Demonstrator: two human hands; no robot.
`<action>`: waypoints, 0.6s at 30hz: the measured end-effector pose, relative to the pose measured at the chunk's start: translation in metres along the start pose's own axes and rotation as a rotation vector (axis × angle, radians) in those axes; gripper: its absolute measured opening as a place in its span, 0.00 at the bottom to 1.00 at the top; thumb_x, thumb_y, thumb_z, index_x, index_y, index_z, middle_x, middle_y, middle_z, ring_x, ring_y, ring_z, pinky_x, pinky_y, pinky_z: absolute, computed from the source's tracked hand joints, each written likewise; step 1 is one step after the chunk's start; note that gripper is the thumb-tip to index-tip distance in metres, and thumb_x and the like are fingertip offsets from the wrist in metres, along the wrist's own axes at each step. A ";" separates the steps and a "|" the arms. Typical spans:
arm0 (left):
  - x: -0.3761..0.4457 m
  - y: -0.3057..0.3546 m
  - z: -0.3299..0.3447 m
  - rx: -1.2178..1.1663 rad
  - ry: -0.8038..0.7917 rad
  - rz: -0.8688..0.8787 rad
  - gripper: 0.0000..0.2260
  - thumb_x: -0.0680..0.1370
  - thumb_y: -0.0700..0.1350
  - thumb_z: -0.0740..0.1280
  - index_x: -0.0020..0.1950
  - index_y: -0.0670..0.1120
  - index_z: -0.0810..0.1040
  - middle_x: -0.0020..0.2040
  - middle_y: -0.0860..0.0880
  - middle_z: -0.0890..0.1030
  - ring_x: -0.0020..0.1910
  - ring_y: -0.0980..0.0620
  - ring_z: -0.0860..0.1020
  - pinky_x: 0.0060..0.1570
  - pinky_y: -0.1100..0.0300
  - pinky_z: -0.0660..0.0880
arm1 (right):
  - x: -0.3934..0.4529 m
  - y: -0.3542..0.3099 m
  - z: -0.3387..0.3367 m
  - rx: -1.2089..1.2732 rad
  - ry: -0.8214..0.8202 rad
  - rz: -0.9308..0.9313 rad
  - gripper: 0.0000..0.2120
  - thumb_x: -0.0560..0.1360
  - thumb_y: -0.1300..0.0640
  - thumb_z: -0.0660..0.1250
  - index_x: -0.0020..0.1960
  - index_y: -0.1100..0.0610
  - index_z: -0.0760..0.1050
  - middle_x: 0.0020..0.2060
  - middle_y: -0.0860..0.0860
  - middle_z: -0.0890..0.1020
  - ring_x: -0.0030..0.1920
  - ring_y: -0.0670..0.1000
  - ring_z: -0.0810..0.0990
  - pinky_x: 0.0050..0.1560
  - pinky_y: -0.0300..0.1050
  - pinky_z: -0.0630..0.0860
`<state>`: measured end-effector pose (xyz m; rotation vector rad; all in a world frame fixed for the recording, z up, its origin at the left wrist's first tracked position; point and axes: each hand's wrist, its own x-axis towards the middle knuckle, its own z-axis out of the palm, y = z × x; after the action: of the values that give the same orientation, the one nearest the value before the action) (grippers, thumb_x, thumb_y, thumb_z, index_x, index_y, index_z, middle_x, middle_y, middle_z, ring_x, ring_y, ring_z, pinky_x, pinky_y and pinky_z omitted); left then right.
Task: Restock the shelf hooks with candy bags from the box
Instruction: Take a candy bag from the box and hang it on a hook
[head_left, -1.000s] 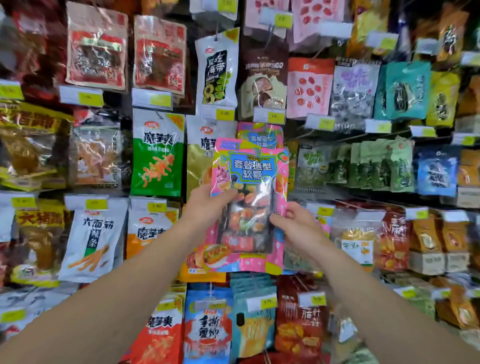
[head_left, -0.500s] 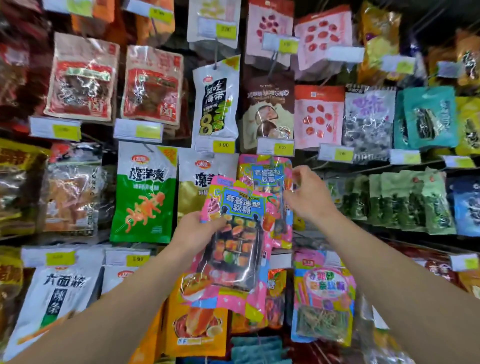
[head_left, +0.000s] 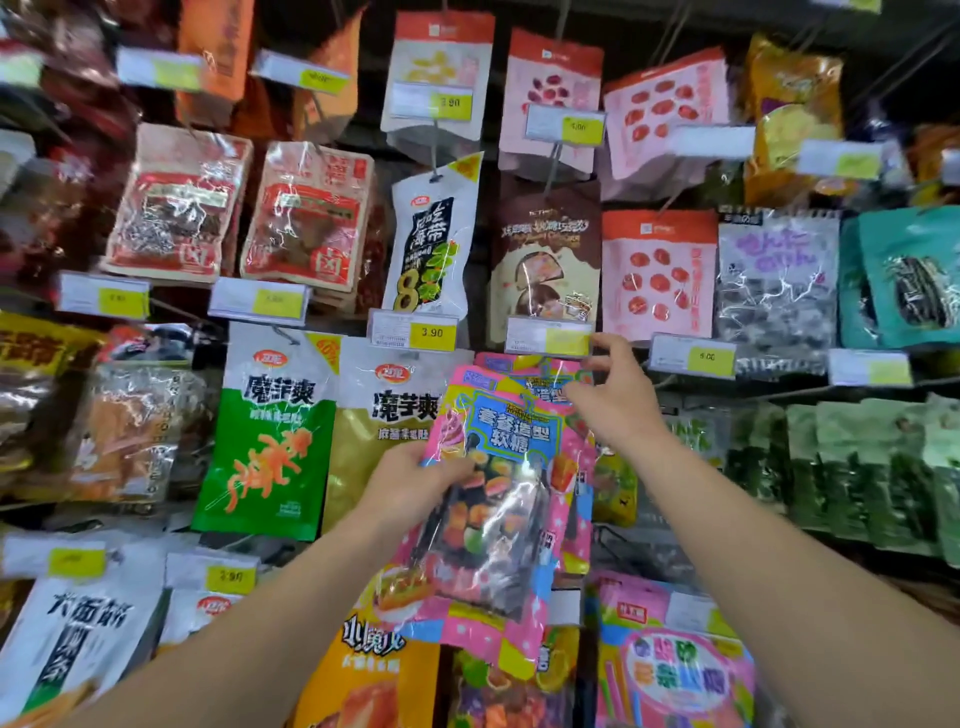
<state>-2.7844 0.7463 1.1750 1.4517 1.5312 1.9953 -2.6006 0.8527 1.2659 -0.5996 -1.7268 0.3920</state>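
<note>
Now left hand (head_left: 410, 480) grip clamped on candy bag (head_left: 493, 499); right hand (head_left: 618, 400) fingers apart by price tag (head_left: 550, 336).

hook likely hidden behind price tag (head_left: 549, 336)

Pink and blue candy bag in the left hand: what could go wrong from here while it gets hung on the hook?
1. The left hand holds the pink and blue glossy candy bag by one side edge only; that grip could slip.
2. The right hand reaches by the clear plastic price tag holder and might knock it.
3. The matching bags already hanging hide the hook tip, so the hole may miss.
</note>
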 end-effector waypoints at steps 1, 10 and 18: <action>0.001 0.002 0.003 -0.019 0.006 0.009 0.04 0.74 0.42 0.72 0.47 0.43 0.84 0.38 0.50 0.86 0.34 0.56 0.82 0.33 0.66 0.75 | 0.002 0.003 -0.002 0.065 0.025 0.004 0.25 0.72 0.63 0.68 0.66 0.48 0.69 0.51 0.44 0.79 0.51 0.54 0.82 0.54 0.57 0.80; 0.010 0.019 0.035 -0.102 0.044 0.051 0.04 0.75 0.44 0.73 0.47 0.45 0.84 0.41 0.49 0.87 0.46 0.46 0.85 0.52 0.52 0.78 | 0.014 -0.006 -0.024 0.329 0.017 -0.077 0.14 0.71 0.61 0.66 0.52 0.46 0.78 0.50 0.45 0.83 0.42 0.50 0.82 0.45 0.50 0.79; 0.028 0.029 0.059 -0.158 0.075 -0.044 0.06 0.75 0.47 0.73 0.48 0.46 0.82 0.41 0.46 0.86 0.45 0.43 0.85 0.55 0.40 0.78 | 0.016 -0.005 -0.035 0.369 -0.100 -0.108 0.16 0.77 0.62 0.64 0.62 0.51 0.76 0.54 0.46 0.81 0.38 0.48 0.81 0.40 0.44 0.79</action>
<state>-2.7406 0.7883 1.2118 1.2859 1.3857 2.1134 -2.5701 0.8563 1.2901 -0.2214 -1.7161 0.6543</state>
